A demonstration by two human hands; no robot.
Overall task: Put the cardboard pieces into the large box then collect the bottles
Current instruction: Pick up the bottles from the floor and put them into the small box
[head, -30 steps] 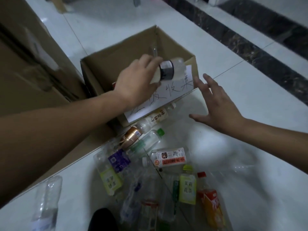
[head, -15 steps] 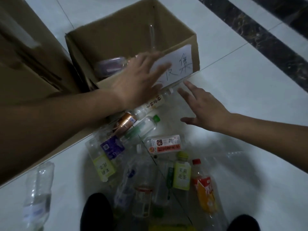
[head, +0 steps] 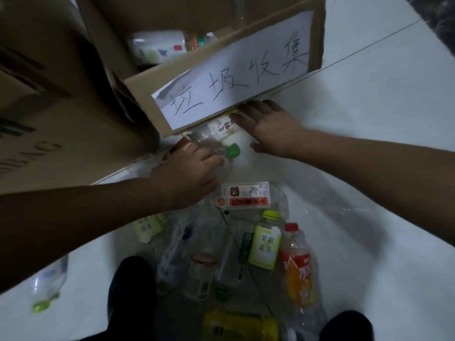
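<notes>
Cardboard fills the upper frame: an open box (head: pixel 221 77) with a white handwritten paper label (head: pixel 234 70) on its near wall sits at twelve o'clock, with a bottle (head: pixel 157 46) lying inside it, and a larger cardboard box (head: pixel 49 94) stands just beside it at ten o'clock. On the white tiled floor (head: pixel 369 119) below, a heap of plastic bottles spreads from centre toward six o'clock. The left hand (head: pixel 187 175) comes in from nine o'clock and lies palm down on a clear green-capped bottle (head: pixel 216 146), its fingers curled over the body; whether it truly grips the bottle cannot be told. The right hand (head: pixel 268 126) enters from three o'clock, fingers spread wide and flat, touching a white-labelled bottle (head: pixel 224 127) pressed against the box's lower edge. Nearer the person lie a bottle with a red-and-white label (head: pixel 246 198), a yellow-green tea bottle (head: pixel 264 244) and a red-capped orange bottle (head: pixel 299 267), side by side. A lone clear bottle (head: pixel 48 284) rests well apart at eight o'clock. Dark shoes (head: pixel 133 286) show at six o'clock.
</notes>
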